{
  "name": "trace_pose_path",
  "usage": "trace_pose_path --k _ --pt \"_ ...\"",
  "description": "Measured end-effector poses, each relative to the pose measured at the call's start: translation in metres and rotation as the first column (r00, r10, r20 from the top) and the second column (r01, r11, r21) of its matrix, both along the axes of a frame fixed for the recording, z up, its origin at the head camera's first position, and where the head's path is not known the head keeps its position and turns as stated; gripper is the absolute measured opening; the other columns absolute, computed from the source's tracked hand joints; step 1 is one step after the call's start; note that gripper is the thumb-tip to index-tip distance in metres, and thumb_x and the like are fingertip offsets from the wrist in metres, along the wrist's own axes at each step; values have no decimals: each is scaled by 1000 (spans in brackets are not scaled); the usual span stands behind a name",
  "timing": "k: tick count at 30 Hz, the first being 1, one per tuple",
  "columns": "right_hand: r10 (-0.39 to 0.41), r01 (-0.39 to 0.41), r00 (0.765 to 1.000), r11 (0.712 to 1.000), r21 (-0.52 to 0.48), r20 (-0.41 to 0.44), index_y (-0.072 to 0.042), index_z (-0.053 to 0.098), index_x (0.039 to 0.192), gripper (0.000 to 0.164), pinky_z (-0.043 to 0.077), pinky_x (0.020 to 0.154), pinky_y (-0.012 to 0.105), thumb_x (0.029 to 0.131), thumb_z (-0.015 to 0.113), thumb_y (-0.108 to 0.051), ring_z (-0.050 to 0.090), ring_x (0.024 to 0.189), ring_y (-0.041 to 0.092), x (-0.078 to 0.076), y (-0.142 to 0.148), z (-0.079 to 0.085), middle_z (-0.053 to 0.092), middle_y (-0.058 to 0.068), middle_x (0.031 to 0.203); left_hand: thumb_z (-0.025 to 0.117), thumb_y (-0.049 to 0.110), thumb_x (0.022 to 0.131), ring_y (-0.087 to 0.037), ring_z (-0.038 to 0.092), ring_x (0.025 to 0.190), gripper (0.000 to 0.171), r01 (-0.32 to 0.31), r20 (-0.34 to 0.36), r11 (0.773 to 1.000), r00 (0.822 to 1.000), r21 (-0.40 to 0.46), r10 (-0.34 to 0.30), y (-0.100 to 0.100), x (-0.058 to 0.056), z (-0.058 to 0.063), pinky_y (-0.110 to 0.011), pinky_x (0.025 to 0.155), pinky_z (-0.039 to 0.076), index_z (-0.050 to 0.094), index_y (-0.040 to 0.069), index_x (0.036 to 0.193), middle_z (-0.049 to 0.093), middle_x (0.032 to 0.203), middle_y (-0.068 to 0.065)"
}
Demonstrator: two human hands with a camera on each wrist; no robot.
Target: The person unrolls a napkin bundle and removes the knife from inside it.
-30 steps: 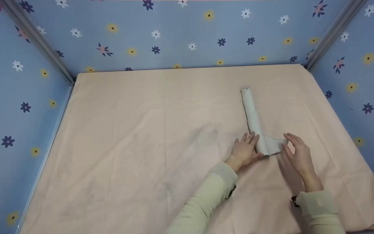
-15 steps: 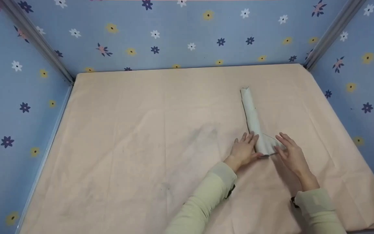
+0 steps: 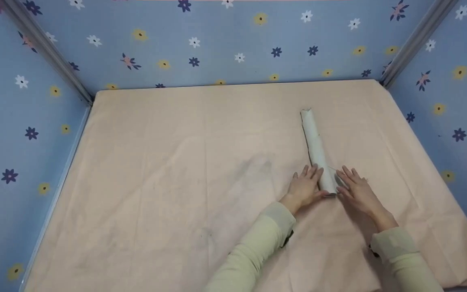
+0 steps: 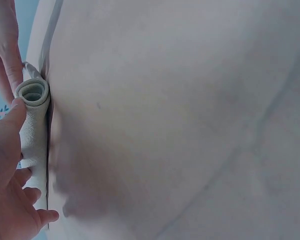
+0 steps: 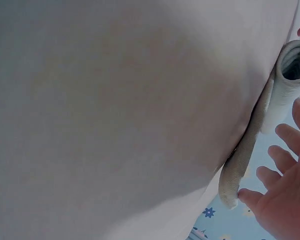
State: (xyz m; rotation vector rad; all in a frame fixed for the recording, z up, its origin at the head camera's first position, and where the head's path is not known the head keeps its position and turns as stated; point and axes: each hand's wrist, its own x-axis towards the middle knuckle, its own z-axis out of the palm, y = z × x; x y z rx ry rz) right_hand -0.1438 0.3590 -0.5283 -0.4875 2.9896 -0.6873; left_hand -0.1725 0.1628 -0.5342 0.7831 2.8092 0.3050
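Rolled cloth (image 3: 314,140) on a peach-covered surface (image 3: 156,174)

It lies toward the surface's right side, its hollow near end showing layered coils. The left hand (image 3: 302,190) rests against its left side, fingers spread, thumb at the near end. The right hand (image 3: 361,194) has its fingers extended and apart beside a loose flap (image 5: 242,162); they seem to touch it, though contact is partly hidden.

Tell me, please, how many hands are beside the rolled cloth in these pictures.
2. The left hand touches the left side of the rolled cloth, at the end nearer the person; the right hand is on its right side, by the loose flap.
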Motion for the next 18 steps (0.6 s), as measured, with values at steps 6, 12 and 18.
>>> trace_pose_path --k 6,12,18 --pt "-7 -1 994 997 73 106 -2 31 136 57 6 94 66 92 45 -34 9 129 43 -2 2 0 18 22 143 32 62 84 -19 13 133 73 -3 3 1000 1000 4 3 0 0 0 -40 101 27 14 24 143 14 147 2" --pt "-1 -16 988 994 112 153 -2 25 139 59 3 94 66 93 43 -34 6 129 43 -4 5 -1 14 22 144 29 63 83 -17 13 133 73 -6 2 1000 1000 -15 6 1 -1 0 -38 101 28 13 25 143 13 147 3" --pt "15 -42 987 986 163 161 -3 21 140 60 3 94 66 93 41 -36 8 129 44 -5 8 -6 13 22 144 30 62 83 -17 13 133 73 -2 3 1000 1000 -12 2 0 -1 2 -38 101 27 14 24 143 13 147 2"
